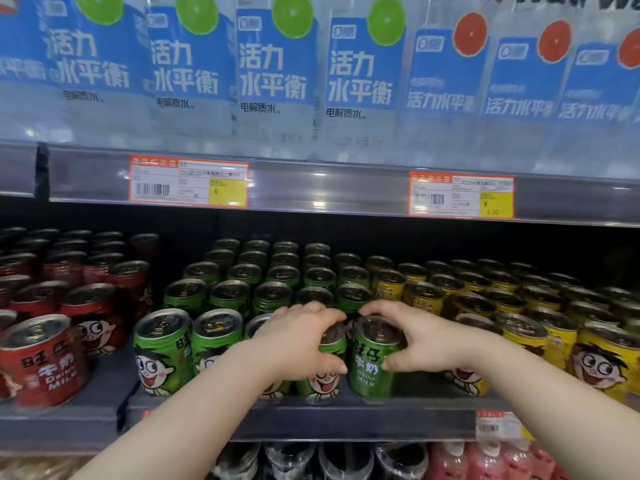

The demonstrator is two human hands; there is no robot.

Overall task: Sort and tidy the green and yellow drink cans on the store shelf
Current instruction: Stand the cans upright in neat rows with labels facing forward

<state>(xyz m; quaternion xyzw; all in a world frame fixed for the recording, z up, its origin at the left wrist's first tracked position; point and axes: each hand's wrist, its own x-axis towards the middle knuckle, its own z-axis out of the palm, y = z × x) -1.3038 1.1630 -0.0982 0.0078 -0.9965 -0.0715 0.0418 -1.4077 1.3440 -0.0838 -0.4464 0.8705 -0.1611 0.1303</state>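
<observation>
Head view looks at a store shelf (346, 422) crossing the middle and lower frame, packed with upright drink cans: red cans (52, 355) at the left, green cans (239, 292) in the centre, yellow cans (519, 306) at the right. At the front edge, centre frame, the left hand (301, 337) holds a green can (327, 374); its grip is curled over the lid, with the thumb pressed on the can's front. Just beside it, to the right, the right hand (412, 337) holds a second green can (369, 363), its grip wrapped over the rim from the far side and the thumb on the can's side. Both cans stand upright on the shelf, touching or nearly touching each other. Two orange price tags (188, 181) sit on the shelf rail above, and blue-labelled bottles (273, 64) fill the top of the frame. Pink bottles (485, 459) show at the lower right.
</observation>
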